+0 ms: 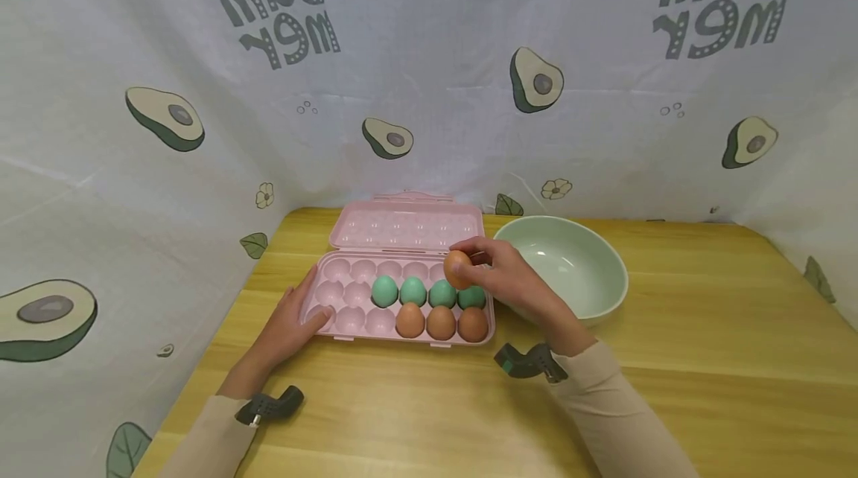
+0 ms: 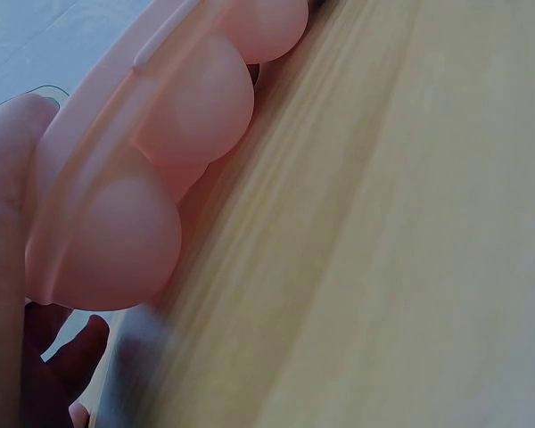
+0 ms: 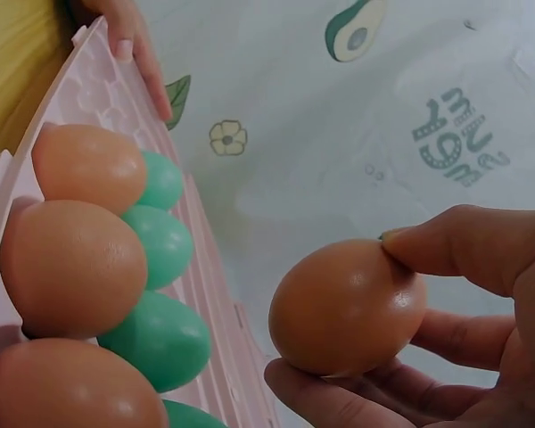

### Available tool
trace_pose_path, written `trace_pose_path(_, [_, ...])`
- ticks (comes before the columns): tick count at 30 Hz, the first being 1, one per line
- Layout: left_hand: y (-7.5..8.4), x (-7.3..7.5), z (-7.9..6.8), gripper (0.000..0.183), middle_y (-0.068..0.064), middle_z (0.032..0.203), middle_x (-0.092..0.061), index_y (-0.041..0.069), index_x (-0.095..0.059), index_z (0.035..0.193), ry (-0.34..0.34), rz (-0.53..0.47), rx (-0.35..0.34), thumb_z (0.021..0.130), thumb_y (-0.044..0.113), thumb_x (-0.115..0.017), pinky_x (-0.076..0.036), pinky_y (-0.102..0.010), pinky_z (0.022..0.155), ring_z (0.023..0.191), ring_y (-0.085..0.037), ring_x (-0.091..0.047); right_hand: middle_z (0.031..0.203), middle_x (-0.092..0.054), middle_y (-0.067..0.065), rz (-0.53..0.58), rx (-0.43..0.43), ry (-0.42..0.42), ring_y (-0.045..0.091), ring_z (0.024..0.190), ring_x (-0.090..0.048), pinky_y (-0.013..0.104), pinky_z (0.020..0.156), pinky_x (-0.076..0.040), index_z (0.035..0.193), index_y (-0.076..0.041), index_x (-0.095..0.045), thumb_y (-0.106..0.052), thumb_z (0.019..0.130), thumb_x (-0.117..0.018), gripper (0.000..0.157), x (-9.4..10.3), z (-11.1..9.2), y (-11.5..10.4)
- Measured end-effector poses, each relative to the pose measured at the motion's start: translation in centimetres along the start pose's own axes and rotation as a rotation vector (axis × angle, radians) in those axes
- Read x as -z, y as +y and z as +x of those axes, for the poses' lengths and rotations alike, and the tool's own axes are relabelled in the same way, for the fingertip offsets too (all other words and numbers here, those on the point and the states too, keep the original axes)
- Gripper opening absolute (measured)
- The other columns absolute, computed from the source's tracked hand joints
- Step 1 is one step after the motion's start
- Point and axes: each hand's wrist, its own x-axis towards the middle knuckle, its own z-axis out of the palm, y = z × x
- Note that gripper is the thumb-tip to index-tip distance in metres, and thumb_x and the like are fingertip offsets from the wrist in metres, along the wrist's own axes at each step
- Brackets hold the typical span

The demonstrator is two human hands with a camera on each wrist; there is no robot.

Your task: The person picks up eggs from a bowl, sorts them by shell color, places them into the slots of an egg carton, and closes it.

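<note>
In the head view my right hand (image 1: pixel 512 277) pinches a brown egg (image 1: pixel 458 269) between thumb and fingertips, over the right end of the pink egg carton (image 1: pixel 322 333). The same brown egg (image 3: pixel 348 308) shows close up in the right wrist view, raised beside the carton. My left hand (image 1: pixel 290 322) grips the carton's left end, thumb over the rim and fingers along the side. Three brown eggs (image 1: pixel 441 323) sit in the front row at the right. Several green eggs (image 1: pixel 412 291) fill cells of the middle row behind them.
The carton's lid (image 1: pixel 415 223) lies folded back, away from me. Right of the carton stands a pale green bowl (image 1: pixel 606 299), partly behind my right hand. A white cloth (image 1: pixel 442 24) with avocado prints hangs behind the wooden table (image 1: pixel 724 329).
</note>
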Motion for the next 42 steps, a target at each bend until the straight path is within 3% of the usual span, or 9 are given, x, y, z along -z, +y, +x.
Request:
trace_pose_path(12, [0.0,0.0,0.3,0.083,-0.022,0.153,-0.031,0.014,-0.019,0.155,0.003,0.0,-0.02,0.089,0.038,-0.062,-0.014,-0.064,0.112,0.139,-0.05,-0.019,0.113,-0.065,0.012,0.103,0.026,-0.011,0.028,0.099,-0.059,0.034,0.084,-0.051,0.122,-0.002,-0.064,-0.022,0.092,-0.066,0.036,-1.8,1.6,-0.1])
trace_pose_path(20, [-0.3,0.1,0.4,0.083,-0.024,0.153,-0.029,0.015,-0.017,0.156,-0.006,0.013,0.0,0.09,0.04,-0.061,-0.015,-0.07,0.108,0.139,-0.054,-0.015,0.113,-0.065,0.013,0.105,0.052,-0.021,0.029,0.1,-0.059,0.034,0.084,-0.052,0.12,0.002,-0.062,-0.018,0.092,-0.064,0.034,-3.6,2.5,-0.5])
trace_pose_path(32, [-0.1,0.0,0.2,0.084,-0.024,0.153,-0.028,0.015,-0.017,0.156,-0.012,0.02,0.007,0.09,0.041,-0.061,-0.014,-0.07,0.108,0.139,-0.053,-0.014,0.111,-0.062,0.008,0.114,-0.029,-0.025,0.024,0.101,-0.06,0.033,0.082,-0.054,0.115,-0.006,-0.063,-0.019,0.092,-0.063,0.027,-5.8,3.2,-1.0])
trace_pose_path(37, [-0.1,0.1,0.2,0.083,-0.024,0.152,-0.03,0.015,-0.018,0.156,0.001,0.015,0.0,0.089,0.04,-0.061,-0.014,-0.069,0.109,0.139,-0.053,-0.016,0.105,-0.063,0.005,0.119,-0.013,-0.044,0.022,0.094,-0.059,0.034,0.081,-0.052,0.113,-0.01,-0.064,-0.026,0.092,-0.063,0.026,-6.4,3.3,-1.2])
trace_pose_path(42, [-0.1,0.1,0.1,0.083,-0.025,0.152,-0.031,0.013,-0.018,0.155,0.0,0.005,-0.011,0.089,0.039,-0.062,-0.014,-0.067,0.11,0.139,-0.052,-0.017,0.103,-0.065,0.002,0.063,0.009,-0.04,0.021,0.098,-0.059,0.035,0.086,-0.05,0.11,-0.01,-0.066,-0.024,0.09,-0.066,0.024,-6.9,3.5,-1.4])
